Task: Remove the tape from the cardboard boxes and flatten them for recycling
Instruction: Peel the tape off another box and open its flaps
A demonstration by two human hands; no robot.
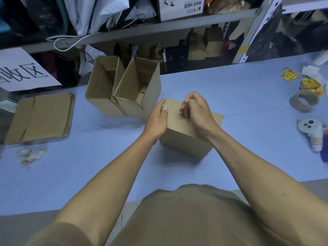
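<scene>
Under both hands, mid worktop (230, 96): sealed box (188, 137), top seam w/ tape between the fingers. Left hand (158, 119) fingers wrapped on far-left corner, steadying. Right hand (195, 110) fingers curled tight at seam, apparently pinching tape end; exact pinch hidden. Peel low & slow along seam, hold box down. Left of fingers: two open boxes (124, 89), flattened stack (42, 118). Right: tape core (304, 102), yellow labels (310, 85). Beyond: cluttered shelving (159, 27).
</scene>
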